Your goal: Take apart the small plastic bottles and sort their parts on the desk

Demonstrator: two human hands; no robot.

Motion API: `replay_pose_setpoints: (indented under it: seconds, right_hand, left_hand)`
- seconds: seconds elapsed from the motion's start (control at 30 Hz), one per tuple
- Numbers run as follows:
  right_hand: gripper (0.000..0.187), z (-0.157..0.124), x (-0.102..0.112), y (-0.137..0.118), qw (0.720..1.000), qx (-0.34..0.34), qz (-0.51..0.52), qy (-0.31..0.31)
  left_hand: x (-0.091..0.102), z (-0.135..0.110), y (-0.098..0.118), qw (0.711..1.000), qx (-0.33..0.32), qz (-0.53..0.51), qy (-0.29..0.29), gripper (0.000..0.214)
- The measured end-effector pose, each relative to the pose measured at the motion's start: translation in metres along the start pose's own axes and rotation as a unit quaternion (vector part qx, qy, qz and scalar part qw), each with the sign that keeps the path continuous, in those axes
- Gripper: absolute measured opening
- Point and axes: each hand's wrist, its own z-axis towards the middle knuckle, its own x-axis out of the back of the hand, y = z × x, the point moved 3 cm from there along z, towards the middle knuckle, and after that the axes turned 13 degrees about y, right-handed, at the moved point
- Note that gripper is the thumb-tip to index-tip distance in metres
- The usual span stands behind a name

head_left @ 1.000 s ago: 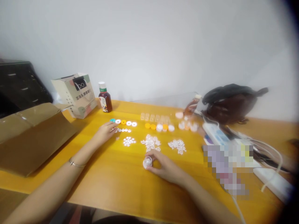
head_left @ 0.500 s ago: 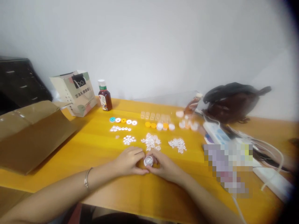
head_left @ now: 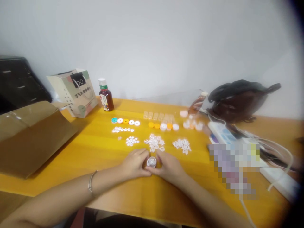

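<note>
My left hand (head_left: 134, 164) and my right hand (head_left: 169, 166) meet near the front of the yellow table (head_left: 102, 158). Both curl round a small clear round cap (head_left: 151, 162) and pinch it between their fingertips. Just beyond them lie a heap of small white discs (head_left: 131, 141) and two heaps of white lacy pieces (head_left: 154, 143) (head_left: 182, 145). Farther back stand a row of coloured and white rings (head_left: 125, 121), a row of tiny white bits (head_left: 123, 129), orange and white caps (head_left: 162, 126) and clear small cups (head_left: 158, 116).
A brown cardboard box (head_left: 30, 136) fills the left side. Behind it stand a paper bag (head_left: 74, 92) and a dark drink bottle (head_left: 105, 99). A dark bag (head_left: 239, 99), a second bottle (head_left: 196, 106), a white power strip (head_left: 222, 133) and cables lie at the right.
My left hand came back from the row of tiny white bits at the rear and joined my right hand on the clear cap. The view shifted slightly.
</note>
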Motion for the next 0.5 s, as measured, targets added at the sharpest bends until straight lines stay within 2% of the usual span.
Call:
replay_pose_setpoints:
  seconds: [0.07, 0.23, 0.5]
  right_hand:
    - [0.037, 0.0, -0.004, 0.0, 0.999, 0.014, -0.05, 0.0]
    - [0.029, -0.002, -0.01, -0.005, 0.995, 0.011, -0.094, -0.017]
    - [0.025, 0.001, -0.012, -0.012, 0.996, 0.018, -0.08, -0.036]
  left_hand:
    - [-0.001, 0.0, 0.002, 1.0, -0.013, 0.009, 0.004, 0.03]
    - [-0.006, 0.0, 0.003, 1.0, -0.018, 0.0, 0.006, 0.03]
    - [-0.009, 0.002, -0.002, 0.997, 0.03, -0.068, -0.033, 0.029]
